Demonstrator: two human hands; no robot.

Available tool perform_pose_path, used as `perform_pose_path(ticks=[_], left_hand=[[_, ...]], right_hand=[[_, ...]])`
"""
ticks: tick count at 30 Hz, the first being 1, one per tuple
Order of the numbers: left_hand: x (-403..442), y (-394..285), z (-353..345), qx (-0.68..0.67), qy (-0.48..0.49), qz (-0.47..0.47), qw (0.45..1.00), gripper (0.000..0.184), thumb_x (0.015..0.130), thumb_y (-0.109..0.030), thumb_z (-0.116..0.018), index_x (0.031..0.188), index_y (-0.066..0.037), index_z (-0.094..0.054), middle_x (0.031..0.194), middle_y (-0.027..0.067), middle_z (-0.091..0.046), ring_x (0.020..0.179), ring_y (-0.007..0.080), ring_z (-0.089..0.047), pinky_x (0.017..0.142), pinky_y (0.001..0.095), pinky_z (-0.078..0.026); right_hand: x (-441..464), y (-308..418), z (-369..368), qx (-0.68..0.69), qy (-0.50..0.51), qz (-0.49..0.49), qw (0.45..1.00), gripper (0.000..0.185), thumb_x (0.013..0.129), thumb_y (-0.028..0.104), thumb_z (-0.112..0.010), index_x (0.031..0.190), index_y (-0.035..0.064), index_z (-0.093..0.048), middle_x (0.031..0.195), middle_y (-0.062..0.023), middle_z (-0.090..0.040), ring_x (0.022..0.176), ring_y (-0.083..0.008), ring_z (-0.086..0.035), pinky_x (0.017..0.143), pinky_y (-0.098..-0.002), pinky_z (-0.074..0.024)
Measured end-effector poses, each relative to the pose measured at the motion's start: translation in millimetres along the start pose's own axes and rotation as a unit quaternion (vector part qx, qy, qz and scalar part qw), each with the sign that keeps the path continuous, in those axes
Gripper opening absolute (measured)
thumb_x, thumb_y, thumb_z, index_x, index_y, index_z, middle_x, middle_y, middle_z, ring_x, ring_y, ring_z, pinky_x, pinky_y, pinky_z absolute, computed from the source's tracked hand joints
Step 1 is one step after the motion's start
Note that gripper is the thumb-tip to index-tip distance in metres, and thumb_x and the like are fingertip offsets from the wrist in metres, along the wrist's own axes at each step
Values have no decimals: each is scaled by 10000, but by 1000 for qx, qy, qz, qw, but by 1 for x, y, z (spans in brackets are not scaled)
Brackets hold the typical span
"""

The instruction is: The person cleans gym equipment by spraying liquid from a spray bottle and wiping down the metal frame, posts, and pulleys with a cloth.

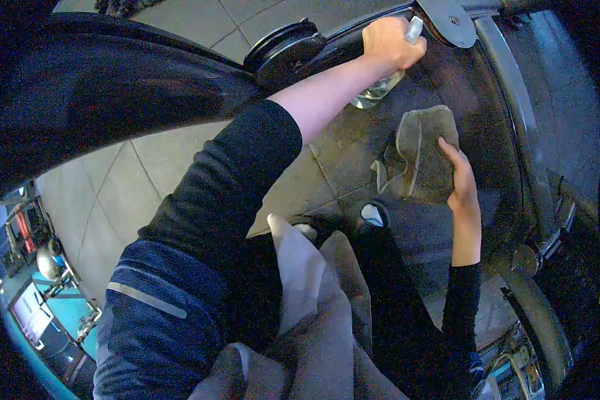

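Observation:
My left hand (391, 45) reaches to the top of the head view, its fingers wrapped round the neck of a clear spray bottle (372, 100). A pale trigger piece pokes out past the fingers, and much of the bottle is hidden behind the hand and forearm. Lower and to the right, my right hand (465, 179) grips a grey-brown cloth (428, 157) at its right edge, thumb lying over the front. The cloth hangs spread out, with a light seam down it and a loose strip at its left. The two hands are apart.
A glossy dark curved panel (147, 87) fills the upper left, beside a round black part (285, 48). Along the right runs a metal rail (517, 100), with a round metal plate (450, 21) at its top. Light grey fabric (310, 293) hangs at my waist above the tiled floor (160, 180).

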State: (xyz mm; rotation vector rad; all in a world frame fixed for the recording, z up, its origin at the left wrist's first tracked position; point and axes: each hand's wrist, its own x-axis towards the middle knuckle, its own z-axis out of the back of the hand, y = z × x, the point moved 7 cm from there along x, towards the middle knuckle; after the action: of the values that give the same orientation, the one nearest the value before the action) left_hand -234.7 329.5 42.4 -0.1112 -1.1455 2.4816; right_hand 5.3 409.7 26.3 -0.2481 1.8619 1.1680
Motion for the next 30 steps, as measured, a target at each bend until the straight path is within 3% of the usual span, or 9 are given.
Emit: perform_pose_path(ticks=[13, 14, 18, 27, 30], left_hand=[[5, -5, 1, 32, 9, 7, 999, 295, 628, -335, -557, 663, -58, -651, 692, 172, -619, 689, 334, -611, 649, 407, -484], [1, -5, 5, 25, 18, 31, 999, 308, 708, -305, -546, 744, -10, -627, 749, 230, -607, 759, 386, -594, 675, 448, -461], [-4, -3, 12, -12, -25, -9, 1000, 304, 697, -303, -566, 736, -3, -591, 732, 222, -599, 748, 388, -585, 652, 450, -450], [-13, -2, 12, -18, 11, -44, 999, 288, 688, -284, -546, 681, 3, -566, 702, 229, -578, 722, 400, -564, 637, 460, -434], [-17, -7, 5, -18, 7, -47, 999, 287, 690, -287, -545, 677, -1, -567, 698, 228, -574, 717, 402, -559, 631, 464, -431]], right_hand=[[8, 15, -25, -23, -3, 47, 999, 314, 828, 253, -572, 1073, 55, -561, 975, -47, -613, 853, -157, -586, 785, -299, -445], [11, 15, -24, -33, 7, 53, 998, 312, 829, 253, -574, 1069, 54, -565, 977, -48, -612, 849, -156, -586, 784, -298, -444], [13, 22, -27, -90, 29, 68, 993, 345, 835, 247, -562, 1106, 33, -545, 1013, -47, -600, 919, -149, -564, 821, -280, -416], [17, 46, -33, -136, 56, 98, 984, 330, 843, 183, -557, 1124, 11, -533, 1007, -52, -601, 893, -132, -568, 790, -260, -434], [27, 49, -29, -120, 37, 106, 986, 247, 850, 143, -547, 1056, 7, -543, 912, -48, -614, 788, -124, -574, 725, -258, -449]])
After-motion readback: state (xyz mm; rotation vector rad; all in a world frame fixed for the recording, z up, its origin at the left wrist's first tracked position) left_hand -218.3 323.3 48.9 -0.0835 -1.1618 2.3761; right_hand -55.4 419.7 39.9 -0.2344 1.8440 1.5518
